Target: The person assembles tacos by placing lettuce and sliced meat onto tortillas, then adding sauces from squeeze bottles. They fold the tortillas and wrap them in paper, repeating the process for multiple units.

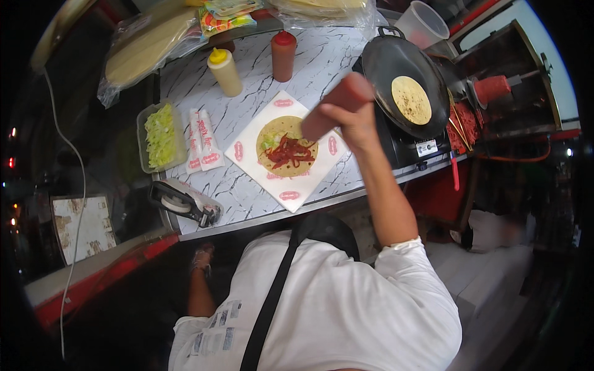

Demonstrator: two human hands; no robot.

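Note:
A red sauce squeeze bottle (337,105) is gripped in my right hand (361,127), tilted and smeared by motion. Its lower-left end is over the right edge of a flat tortilla (267,154). On the tortilla lie reddish meat strips (291,153) and a little shredded lettuce (270,141). Under it is a square sheet of white printed paper (291,201), set cornerwise on the counter. My left hand (203,256) hangs low beside my body, away from the counter, seemingly in a clear glove; its fingers are too dark to make out.
Behind the paper stand a yellow-capped bottle (226,74) and another red bottle (283,59). Leftward are a lettuce tub (162,139), folded wrappers (203,142) and a tape dispenser (185,204). At right, a black pan (396,65) on a burner holds a tortilla (411,100), near a meat spit (492,89).

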